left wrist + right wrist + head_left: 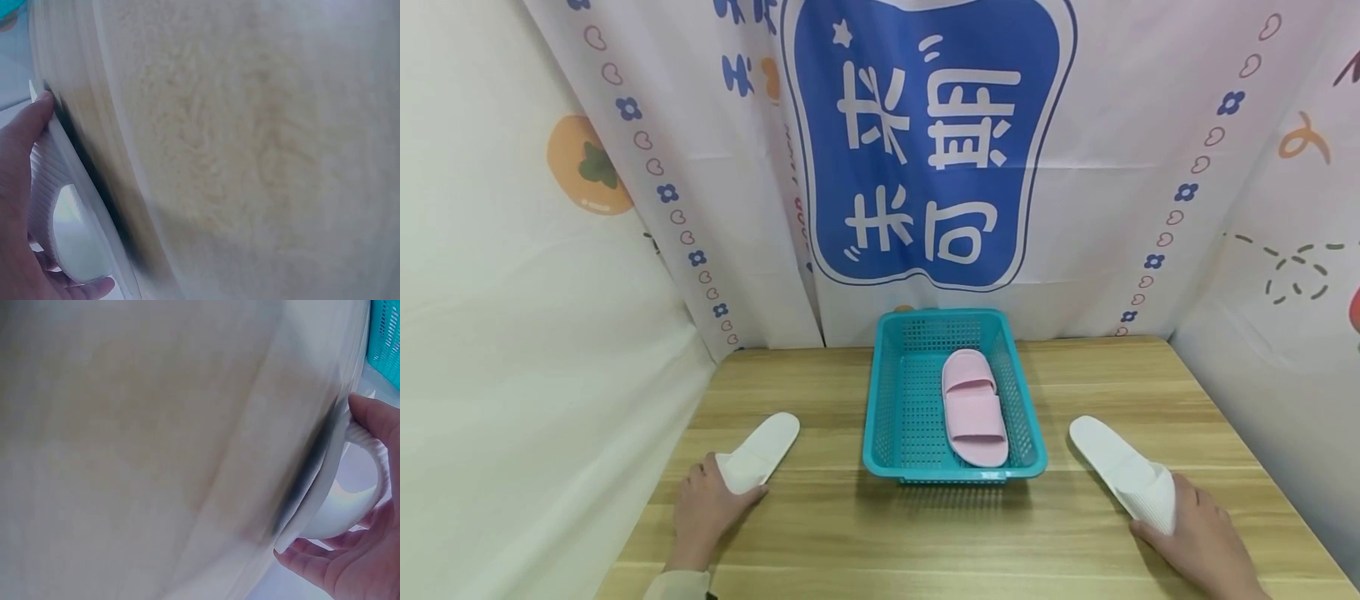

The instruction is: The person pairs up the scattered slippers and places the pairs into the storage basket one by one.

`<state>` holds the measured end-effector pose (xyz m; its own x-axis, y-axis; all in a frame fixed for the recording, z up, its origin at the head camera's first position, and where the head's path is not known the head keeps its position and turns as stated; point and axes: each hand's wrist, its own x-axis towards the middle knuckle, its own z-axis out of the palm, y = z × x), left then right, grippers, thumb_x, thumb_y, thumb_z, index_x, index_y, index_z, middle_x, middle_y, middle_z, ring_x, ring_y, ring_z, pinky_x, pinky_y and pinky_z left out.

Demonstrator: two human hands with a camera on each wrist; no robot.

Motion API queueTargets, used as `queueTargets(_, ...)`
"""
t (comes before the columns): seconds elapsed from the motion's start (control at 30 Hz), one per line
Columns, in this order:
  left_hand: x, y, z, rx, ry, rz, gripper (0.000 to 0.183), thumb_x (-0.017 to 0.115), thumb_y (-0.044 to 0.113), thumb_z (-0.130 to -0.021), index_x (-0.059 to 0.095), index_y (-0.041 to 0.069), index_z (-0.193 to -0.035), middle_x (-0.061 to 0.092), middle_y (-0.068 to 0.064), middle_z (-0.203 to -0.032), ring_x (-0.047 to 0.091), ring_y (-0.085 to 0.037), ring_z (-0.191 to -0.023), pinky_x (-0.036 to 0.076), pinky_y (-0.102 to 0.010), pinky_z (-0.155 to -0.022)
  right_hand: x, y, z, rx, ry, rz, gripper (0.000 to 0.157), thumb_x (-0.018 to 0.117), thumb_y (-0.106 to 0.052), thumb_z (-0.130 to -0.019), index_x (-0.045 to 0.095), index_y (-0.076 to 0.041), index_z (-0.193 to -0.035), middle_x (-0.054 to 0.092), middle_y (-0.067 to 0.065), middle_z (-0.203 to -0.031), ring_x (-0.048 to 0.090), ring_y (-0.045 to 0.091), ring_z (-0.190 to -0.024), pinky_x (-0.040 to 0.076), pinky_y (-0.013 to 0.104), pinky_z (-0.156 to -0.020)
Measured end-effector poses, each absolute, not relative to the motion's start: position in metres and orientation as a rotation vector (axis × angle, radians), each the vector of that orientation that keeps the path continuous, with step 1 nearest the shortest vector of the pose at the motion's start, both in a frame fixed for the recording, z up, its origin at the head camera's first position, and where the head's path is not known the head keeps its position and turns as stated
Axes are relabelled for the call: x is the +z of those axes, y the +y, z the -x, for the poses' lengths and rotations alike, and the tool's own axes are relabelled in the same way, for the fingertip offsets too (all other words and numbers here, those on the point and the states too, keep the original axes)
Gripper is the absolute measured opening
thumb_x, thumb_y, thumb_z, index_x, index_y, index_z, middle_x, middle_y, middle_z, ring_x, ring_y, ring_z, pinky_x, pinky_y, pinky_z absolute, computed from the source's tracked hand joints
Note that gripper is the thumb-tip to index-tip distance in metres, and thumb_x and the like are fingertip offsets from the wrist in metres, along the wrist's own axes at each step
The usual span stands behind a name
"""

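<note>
White slipper (765,452) (1122,469) gripped in each hand (709,500) (1204,537); blue panel (919,162) reads “未来可期”.

The left hand (709,504) is reaching forward near the left edge of the desk (820,550), its wrist emerging from a pale sleeve (679,585). Its thumb (28,122) is lying on the side toward the desk's middle, its fingers (97,289) curling opposite in a grip. The right hand (1204,529) is mirroring this nearer the right edge, angling inward, its thumb (375,415) pinching against its curling fingers (306,565). Both hands are turning their backs upward, well apart.
</note>
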<state>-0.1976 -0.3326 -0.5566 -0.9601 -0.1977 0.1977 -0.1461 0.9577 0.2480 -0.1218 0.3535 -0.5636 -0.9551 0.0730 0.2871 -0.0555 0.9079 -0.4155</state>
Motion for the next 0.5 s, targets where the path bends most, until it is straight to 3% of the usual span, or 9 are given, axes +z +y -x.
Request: queueTargets(0.5,-0.5471,-0.3304,0.2020,-0.379,-2.861,-0.279,0.126,0.078,0.073,-0.056,0.034,-0.015,-0.134,0.046,-0.041,-0.112,0.050,-0.056,-0.098,0.046,-0.062,-0.077,-0.5561,0.3527,0.1252,0.638,-2.703,0.024,0.095,0.090,-0.034,-0.061,0.041,0.013,-0.128,0.052,0.035,-0.100,0.052,0.048,-0.084,0.041,0.059,-0.064)
